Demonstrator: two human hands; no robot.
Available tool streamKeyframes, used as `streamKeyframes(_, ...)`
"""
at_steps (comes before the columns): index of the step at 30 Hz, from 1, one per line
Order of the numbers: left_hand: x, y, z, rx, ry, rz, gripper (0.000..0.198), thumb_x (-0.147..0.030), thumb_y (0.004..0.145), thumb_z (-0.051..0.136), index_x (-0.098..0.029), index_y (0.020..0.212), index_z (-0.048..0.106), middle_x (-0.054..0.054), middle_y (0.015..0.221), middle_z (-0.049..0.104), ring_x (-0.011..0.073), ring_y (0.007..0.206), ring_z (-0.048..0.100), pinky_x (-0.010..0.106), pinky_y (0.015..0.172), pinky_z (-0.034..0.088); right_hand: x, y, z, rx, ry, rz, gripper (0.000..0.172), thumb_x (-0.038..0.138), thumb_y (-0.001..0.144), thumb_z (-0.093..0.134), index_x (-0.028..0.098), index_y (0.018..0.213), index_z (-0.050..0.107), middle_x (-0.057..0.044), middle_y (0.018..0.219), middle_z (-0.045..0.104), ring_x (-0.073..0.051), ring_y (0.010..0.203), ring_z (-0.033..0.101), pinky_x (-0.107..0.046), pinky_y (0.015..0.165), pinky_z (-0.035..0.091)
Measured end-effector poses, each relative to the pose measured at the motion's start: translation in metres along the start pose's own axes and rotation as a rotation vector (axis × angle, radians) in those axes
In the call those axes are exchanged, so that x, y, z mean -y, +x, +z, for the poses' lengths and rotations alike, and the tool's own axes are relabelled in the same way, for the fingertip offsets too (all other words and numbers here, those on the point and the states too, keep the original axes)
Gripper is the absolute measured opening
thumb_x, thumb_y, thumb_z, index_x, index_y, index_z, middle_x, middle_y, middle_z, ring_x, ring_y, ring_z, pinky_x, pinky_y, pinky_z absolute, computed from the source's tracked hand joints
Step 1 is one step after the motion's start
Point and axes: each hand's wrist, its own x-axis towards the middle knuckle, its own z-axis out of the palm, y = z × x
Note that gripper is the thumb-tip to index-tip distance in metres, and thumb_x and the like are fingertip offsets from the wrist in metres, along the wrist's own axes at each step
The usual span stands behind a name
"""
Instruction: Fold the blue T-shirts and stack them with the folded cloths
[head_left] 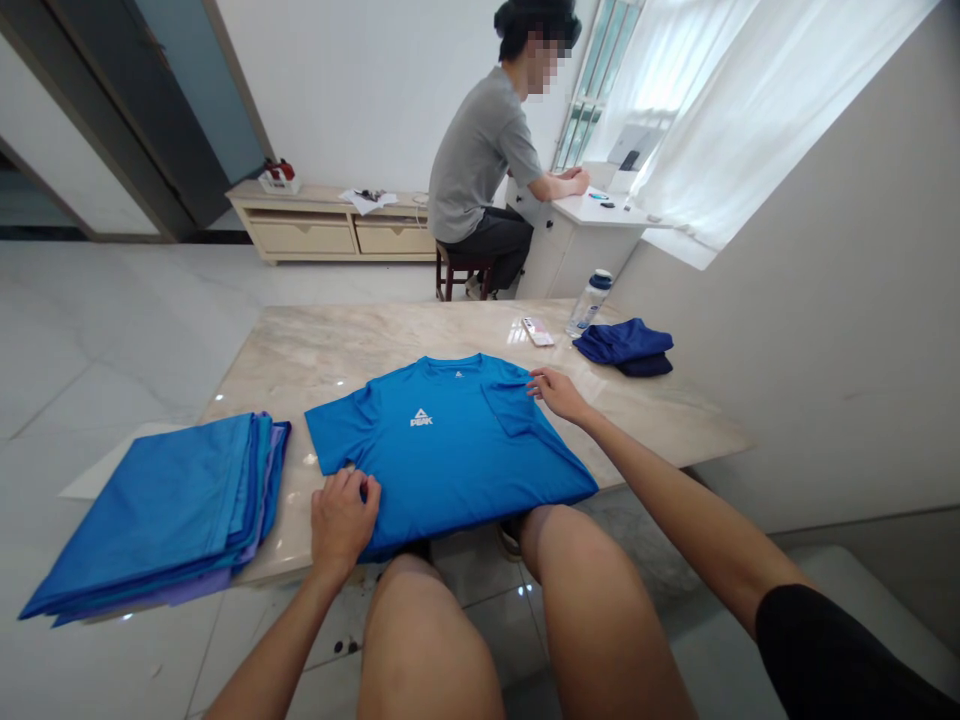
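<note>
A blue T-shirt (457,450) with a white logo lies front side up on the marble-patterned table, its collar away from me. Its sleeve on my left is spread outward, while the one on my right is folded in over the chest. My left hand (345,515) is closed with curled fingers on the shirt's left side edge, just below the sleeve; the fingertips are partly hidden. At the right shoulder fold, my right hand (556,393) has its fingers slightly apart, the tips touching or very near the fabric.
A stack of folded blue and purple clothes (157,500) lies at the left. Farther back on the table (330,335) are a phone (538,332), a water bottle (589,303) and a dark blue cloth (626,346). A seated person (484,150) is at a white desk (592,215).
</note>
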Motion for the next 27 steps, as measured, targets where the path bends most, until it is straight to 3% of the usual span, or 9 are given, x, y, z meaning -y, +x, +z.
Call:
streamKeyframes(4,0.0,-0.001,0.0,-0.001,-0.015,-0.006,0.033,-0.036,0.106,0.043,-0.023,0.084,0.063,0.011,0.095,0.071,0.032,0.097,0.065,0.044,0.083,0.042,-0.062,-0.028,-0.028,-0.104,-0.442,-0.109,0.041,0.026,0.108,0.044,0.013,0.138,0.068,-0.02,0.146,0.072,-0.031,0.14,0.067,-0.049,0.126,0.048)
streamKeyframes(7,0.001,-0.001,0.0,0.0,-0.018,-0.01,0.032,-0.036,0.106,0.043,-0.024,0.083,0.062,0.011,0.094,0.07,0.0323,0.097,0.065,0.044,0.083,0.042,-0.111,-0.052,-0.047,-0.178,-0.65,-0.044,0.053,0.031,0.109,0.041,0.006,0.15,0.062,-0.026,0.163,0.057,-0.034,0.154,0.054,-0.05,0.131,0.04)
streamKeyframes(10,0.004,-0.001,0.002,-0.001,-0.018,0.0,0.032,-0.037,0.106,0.043,-0.025,0.081,0.059,0.01,0.093,0.07,0.032,0.096,0.064,0.044,0.083,0.042,-0.144,-0.073,-0.05,-0.239,-0.762,0.069,0.062,0.037,0.11,0.038,0.002,0.157,0.057,-0.028,0.17,0.048,-0.038,0.161,0.045,-0.053,0.132,0.037)
streamKeyframes(14,0.009,0.0,0.005,0.007,-0.015,0.006,0.033,-0.037,0.106,0.042,-0.026,0.078,0.054,0.01,0.09,0.068,0.0317,0.095,0.064,0.043,0.082,0.043,-0.152,-0.088,-0.039,-0.333,-0.776,0.11,0.064,0.039,0.111,0.033,0.004,0.159,0.056,-0.027,0.171,0.047,-0.039,0.161,0.042,-0.057,0.13,0.037)
streamKeyframes(18,0.003,0.0,-0.008,0.093,-0.045,-0.069,0.032,-0.037,0.107,0.041,-0.027,0.079,0.053,0.011,0.092,0.069,0.0307,0.098,0.066,0.042,0.088,0.046,-0.146,-0.093,-0.037,-0.372,-0.721,0.045,0.061,0.039,0.11,0.035,0.005,0.153,0.062,-0.028,0.166,0.053,-0.039,0.156,0.048,-0.058,0.125,0.039)
streamKeyframes(21,-0.001,0.006,-0.018,0.203,-0.123,-0.257,0.026,-0.037,0.109,0.044,-0.026,0.092,0.06,0.009,0.103,0.074,0.0269,0.107,0.07,0.038,0.097,0.049,-0.153,-0.093,-0.038,-0.384,-0.702,0.027,0.066,0.042,0.111,0.032,0.001,0.152,0.063,-0.031,0.165,0.052,-0.043,0.155,0.047,-0.06,0.125,0.038)
streamKeyframes(24,0.005,0.027,-0.022,0.138,-0.068,-0.491,0.028,-0.039,0.112,0.039,-0.024,0.114,0.063,0.011,0.114,0.076,0.0266,0.11,0.073,0.037,0.096,0.052,-0.159,-0.09,-0.035,-0.379,-0.662,0.003,0.066,0.041,0.109,0.033,0.002,0.152,0.064,-0.033,0.164,0.052,-0.046,0.153,0.048,-0.06,0.124,0.038)
streamKeyframes(27,0.013,0.058,-0.022,0.052,0.02,-0.682,0.034,-0.042,0.11,0.044,-0.018,0.125,0.061,0.021,0.126,0.072,0.0343,0.12,0.072,0.045,0.098,0.054,-0.155,-0.09,-0.031,-0.407,-0.644,-0.009,0.061,0.035,0.106,0.039,0.001,0.149,0.066,-0.033,0.163,0.053,-0.048,0.151,0.05,-0.062,0.123,0.039)
